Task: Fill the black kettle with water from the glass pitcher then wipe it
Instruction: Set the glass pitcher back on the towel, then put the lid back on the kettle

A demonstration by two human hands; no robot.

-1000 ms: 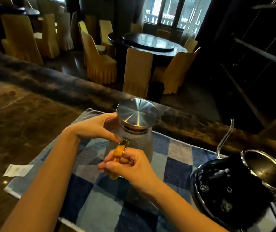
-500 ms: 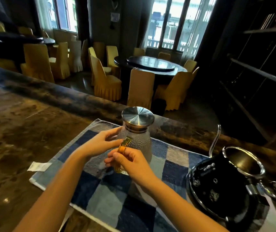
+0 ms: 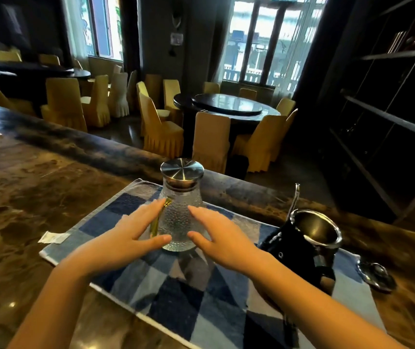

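Note:
A dimpled glass pitcher (image 3: pixel 180 217) with a steel lid and an amber handle stands upright on a blue checked cloth (image 3: pixel 176 298). My left hand (image 3: pixel 128 235) is spread flat just left of it, in front of the handle. My right hand (image 3: pixel 219 235) is spread just right of it. Neither hand holds anything. The black kettle (image 3: pixel 299 248) stands open-topped at the right on the cloth, its thin spout rising behind it. Its lid (image 3: pixel 376 274) lies to its right.
The cloth lies on a brown marble counter (image 3: pixel 25 197). A small white paper slip (image 3: pixel 53 238) rests by the cloth's left corner. Beyond the counter are round tables with yellow-covered chairs (image 3: pixel 161 132). Dark shelves stand at the right.
My right hand has let go of the pitcher's amber handle and my left hand has come off its neck; both now hover spread beside the standing pitcher. The view tilted up.

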